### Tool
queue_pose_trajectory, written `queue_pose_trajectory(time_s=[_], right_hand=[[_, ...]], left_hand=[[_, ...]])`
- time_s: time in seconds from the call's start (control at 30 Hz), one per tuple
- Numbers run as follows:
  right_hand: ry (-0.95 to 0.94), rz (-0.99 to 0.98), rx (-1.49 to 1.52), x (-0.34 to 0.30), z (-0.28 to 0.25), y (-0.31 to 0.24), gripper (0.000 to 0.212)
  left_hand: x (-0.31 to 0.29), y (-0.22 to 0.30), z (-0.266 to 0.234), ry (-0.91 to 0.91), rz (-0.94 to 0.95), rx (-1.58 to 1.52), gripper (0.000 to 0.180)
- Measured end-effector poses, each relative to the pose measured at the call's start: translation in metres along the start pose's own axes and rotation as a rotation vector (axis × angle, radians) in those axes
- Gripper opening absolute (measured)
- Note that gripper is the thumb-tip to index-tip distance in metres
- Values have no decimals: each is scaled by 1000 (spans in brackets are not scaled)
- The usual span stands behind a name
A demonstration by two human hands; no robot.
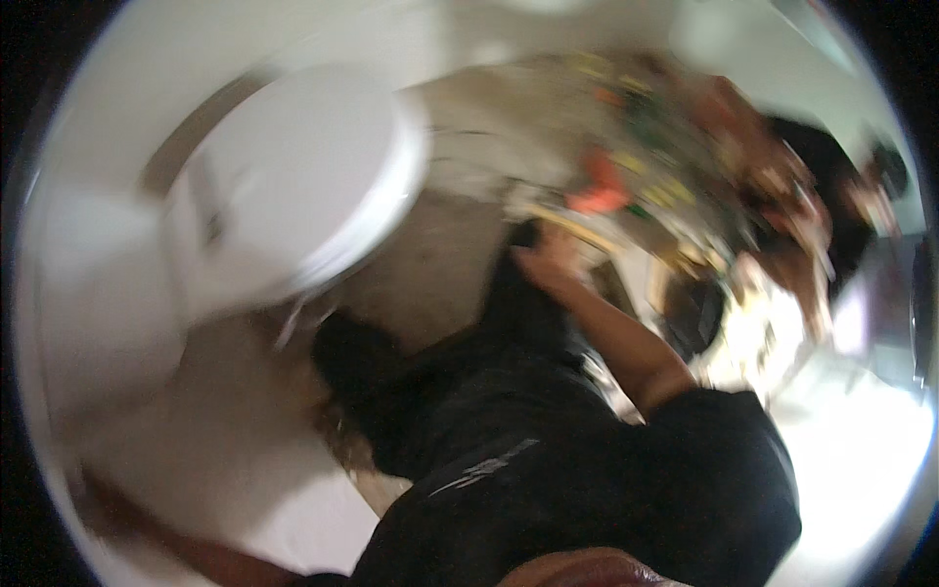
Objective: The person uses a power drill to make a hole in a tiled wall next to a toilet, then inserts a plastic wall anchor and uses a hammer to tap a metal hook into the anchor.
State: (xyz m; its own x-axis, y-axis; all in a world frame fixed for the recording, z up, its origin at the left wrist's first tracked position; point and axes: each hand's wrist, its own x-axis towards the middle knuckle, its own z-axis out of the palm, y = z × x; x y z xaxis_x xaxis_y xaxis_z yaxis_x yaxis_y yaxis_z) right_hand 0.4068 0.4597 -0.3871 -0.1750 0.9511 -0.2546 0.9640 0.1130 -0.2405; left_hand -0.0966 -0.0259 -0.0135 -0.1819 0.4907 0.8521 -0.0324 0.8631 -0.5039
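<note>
The view is smeared by motion. My right hand (553, 259) is at my black-clad right knee, beside a thin yellow strip (577, 230) that lies just past it. Blur hides whether its fingers grip anything. Far out to the lower left, my left hand (90, 499) is at the dim rim of the view, close to a white surface (235, 470); its fingers cannot be made out. In front of me to the left stands a white oval fixture (303, 166) that looks like a toilet with its lid down.
Another person (817, 196) in dark clothes bends over at the right. An orange-red object (600, 184) and blurred yellow and green items lie on the floor ahead. A dark rounded object (693, 313) is right of my forearm. White walls (88, 274) border the left.
</note>
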Motion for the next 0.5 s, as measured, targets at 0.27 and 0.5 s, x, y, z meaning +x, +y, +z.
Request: queue_pose_trajectory(time_s=[0.27, 0.5], right_hand=[[25, 179, -302, 24, 67, 22, 92], [34, 108, -439, 1, 44, -31, 73]], left_hand=[[35, 28, 50, 240, -27, -180, 36], [6, -9, 16, 167, -153, -352, 39]])
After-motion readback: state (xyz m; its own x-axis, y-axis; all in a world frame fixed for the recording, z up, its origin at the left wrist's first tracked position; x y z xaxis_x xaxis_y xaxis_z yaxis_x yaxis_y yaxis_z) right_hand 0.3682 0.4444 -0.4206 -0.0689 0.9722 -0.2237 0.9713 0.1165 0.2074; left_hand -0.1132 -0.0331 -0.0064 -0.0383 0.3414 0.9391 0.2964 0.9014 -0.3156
